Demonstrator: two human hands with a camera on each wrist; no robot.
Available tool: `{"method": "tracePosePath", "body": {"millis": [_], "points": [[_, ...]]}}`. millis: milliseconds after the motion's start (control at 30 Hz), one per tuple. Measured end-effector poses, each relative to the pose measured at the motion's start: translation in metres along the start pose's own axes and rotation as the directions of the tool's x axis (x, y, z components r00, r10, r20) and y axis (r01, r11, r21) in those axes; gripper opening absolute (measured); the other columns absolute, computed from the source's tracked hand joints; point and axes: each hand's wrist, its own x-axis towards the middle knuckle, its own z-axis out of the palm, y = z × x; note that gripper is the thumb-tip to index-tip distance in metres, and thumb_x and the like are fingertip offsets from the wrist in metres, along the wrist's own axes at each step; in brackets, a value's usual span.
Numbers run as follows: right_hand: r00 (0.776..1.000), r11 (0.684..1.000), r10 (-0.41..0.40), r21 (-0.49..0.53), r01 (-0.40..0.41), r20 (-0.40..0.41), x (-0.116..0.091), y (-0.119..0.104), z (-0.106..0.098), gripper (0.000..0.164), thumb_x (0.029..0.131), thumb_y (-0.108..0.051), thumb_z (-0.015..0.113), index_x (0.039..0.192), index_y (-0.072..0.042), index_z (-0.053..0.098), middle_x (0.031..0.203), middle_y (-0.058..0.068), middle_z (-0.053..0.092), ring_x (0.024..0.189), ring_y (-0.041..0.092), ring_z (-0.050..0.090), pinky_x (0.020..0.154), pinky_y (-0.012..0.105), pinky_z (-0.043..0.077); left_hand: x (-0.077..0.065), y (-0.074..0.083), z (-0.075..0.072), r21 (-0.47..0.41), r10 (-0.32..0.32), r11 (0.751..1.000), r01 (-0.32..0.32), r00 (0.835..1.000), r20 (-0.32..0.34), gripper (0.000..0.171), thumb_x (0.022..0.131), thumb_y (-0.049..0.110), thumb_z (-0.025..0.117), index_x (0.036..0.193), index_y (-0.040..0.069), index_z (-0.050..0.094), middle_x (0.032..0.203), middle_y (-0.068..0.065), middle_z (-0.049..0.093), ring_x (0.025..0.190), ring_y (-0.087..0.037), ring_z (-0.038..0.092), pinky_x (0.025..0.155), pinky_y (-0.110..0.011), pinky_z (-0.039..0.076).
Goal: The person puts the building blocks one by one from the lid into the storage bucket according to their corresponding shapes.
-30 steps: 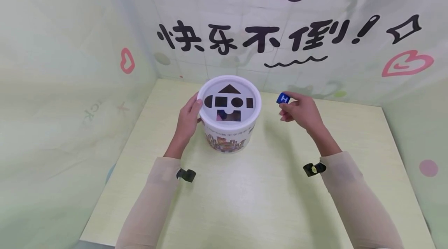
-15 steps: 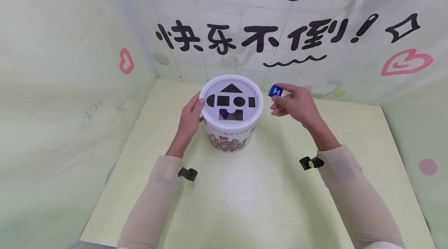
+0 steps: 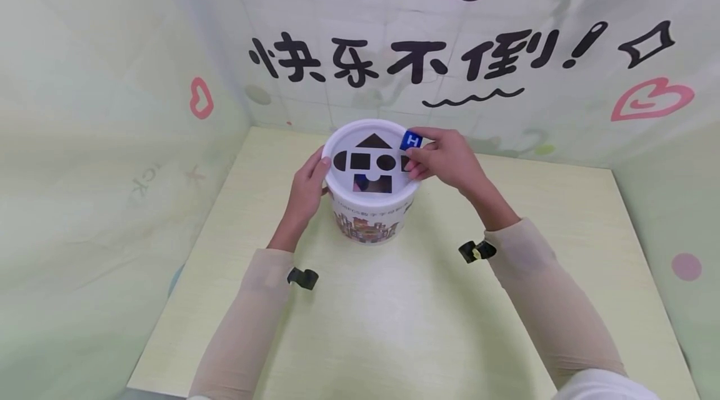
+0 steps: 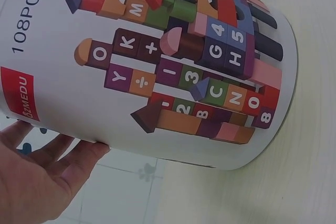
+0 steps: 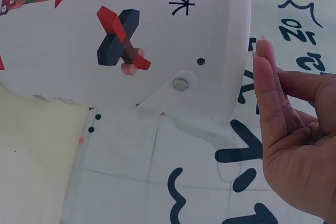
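A white bucket with printed block pictures stands upright on the table. Its lid has several cut-out holes: a triangle, half circle, square, circle, rectangle and arch shape. My left hand holds the bucket's left side, thumb at the lid's rim; in the left wrist view its curved fingers touch the bucket wall. Between thumb and forefinger my right hand pinches a blue block marked with a white H, over the lid's right edge. The right-hand rectangular hole is partly hidden by those fingers. In the right wrist view the hand mostly hides the block.
The pale table extends in front of the bucket and to both sides. A white wall sheet with black writing rises close behind it. Something dark blue shows inside through the arch-shaped hole. Side sheets flank the table.
My right hand has moved left with the blue block, from beside the bucket to over the lid's right edge. The bucket and left hand have shifted slightly right in view.
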Motion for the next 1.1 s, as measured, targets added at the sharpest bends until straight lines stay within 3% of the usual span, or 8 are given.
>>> {"method": "tracePosePath", "body": {"millis": [200, 433, 600, 933, 1100], "points": [[0.998, 0.998, -0.045, -0.043, 0.047, 0.052, 0.008, -0.005, 0.017, 0.047, 0.093, -0.009, 0.064, 0.138, -0.006, 0.053, 0.079, 0.016, 0.070, 0.061, 0.021, 0.069, 0.063, 0.035, 0.062, 0.000, 0.000, 0.000, 0.012, -0.002, 1.000, 0.002, 1.000, 0.007, 0.054, 0.099, 0.053, 0.043, 0.148, 0.029, 0.043, 0.142, -0.006, 0.053, 0.117, -0.027, 0.058, 0.089, -0.044, 0.057], [0.992, 0.992, -0.032, -0.118, 0.046, 0.119, 0.016, -0.012, 0.038, 0.051, 0.093, -0.013, 0.065, 0.142, -0.010, 0.051, 0.079, 0.014, 0.071, 0.063, 0.026, 0.069, 0.060, 0.033, 0.061, 0.000, 0.001, -0.001, 0.014, -0.002, 1.000, 0.001, 1.000, 0.017, 0.055, 0.098, 0.056, 0.043, 0.148, 0.032, 0.042, 0.142, -0.005, 0.053, 0.118, -0.027, 0.058, 0.090, -0.045, 0.057], [0.985, 0.986, -0.066, -0.142, 0.090, 0.162, 0.022, -0.015, 0.051, 0.049, 0.093, -0.012, 0.065, 0.140, -0.008, 0.052, 0.075, 0.012, 0.071, 0.058, 0.021, 0.067, 0.056, 0.033, 0.060, 0.001, 0.001, -0.001, 0.021, -0.002, 1.000, 0.001, 1.000, 0.030, 0.054, 0.099, 0.056, 0.042, 0.148, 0.033, 0.041, 0.144, -0.004, 0.051, 0.120, -0.027, 0.057, 0.091, -0.046, 0.056], [0.976, 0.983, -0.084, -0.145, 0.115, 0.200, 0.028, -0.017, 0.061, 0.045, 0.093, -0.011, 0.064, 0.137, -0.004, 0.054, 0.083, 0.026, 0.070, 0.055, 0.021, 0.066, 0.054, 0.035, 0.060, 0.002, 0.000, -0.002, 0.014, 0.006, 1.000, -0.006, 0.999, 0.040, 0.053, 0.100, 0.053, 0.042, 0.148, 0.032, 0.042, 0.143, -0.006, 0.052, 0.119, -0.028, 0.058, 0.090, -0.044, 0.057], [0.976, 0.980, -0.093, -0.157, 0.125, 0.196, 0.030, -0.016, 0.063, 0.044, 0.092, -0.009, 0.065, 0.135, -0.003, 0.056, 0.075, 0.021, 0.070, 0.053, 0.021, 0.066, 0.053, 0.035, 0.060, 0.002, -0.001, -0.002, 0.016, 0.007, 1.000, -0.008, 0.999, 0.044, 0.053, 0.100, 0.053, 0.042, 0.148, 0.032, 0.042, 0.143, -0.006, 0.052, 0.118, -0.028, 0.058, 0.089, -0.044, 0.057]]}}
